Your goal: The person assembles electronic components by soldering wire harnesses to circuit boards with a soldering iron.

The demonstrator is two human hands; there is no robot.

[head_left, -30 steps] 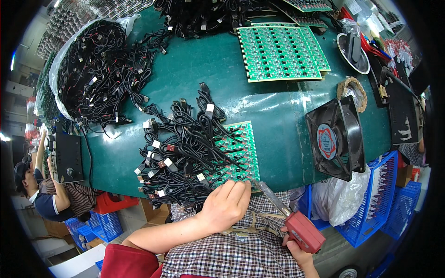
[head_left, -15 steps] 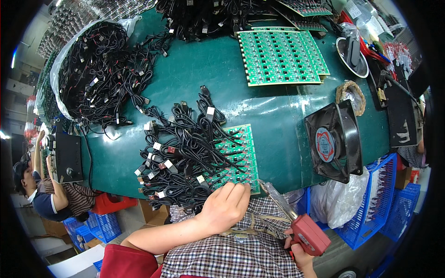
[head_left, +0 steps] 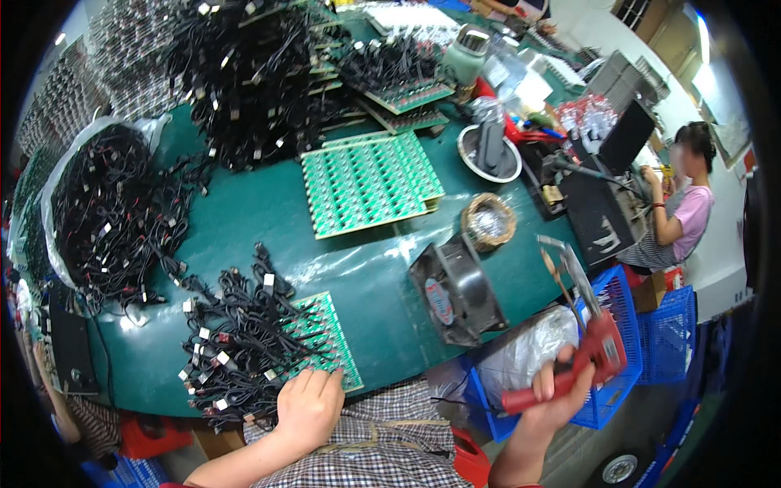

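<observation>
My right hand [head_left: 560, 394] grips a red soldering gun [head_left: 604, 350], raised off the table's right front edge with its metal tip pointing up and away. Near the front edge, my left hand [head_left: 311, 408] has its fingers bent together at the near end of a green circuit board [head_left: 332, 333]. What those fingers hold, if anything, is hidden. Several black USB cables [head_left: 236, 350] lie heaped over the board's left side, their ends fanned across it.
A black fan [head_left: 460, 289] stands right of the board, with a round bowl [head_left: 488, 221] behind it. Stacked green boards [head_left: 370, 183] lie farther back. Cable heaps [head_left: 114, 211] fill the left. A white dish [head_left: 489, 154] and blue crates [head_left: 663, 337] are at the right.
The soldering gun has risen away from the board to the right in my right hand. My left hand stays at the board's near end. The view has swung right, showing another person.
</observation>
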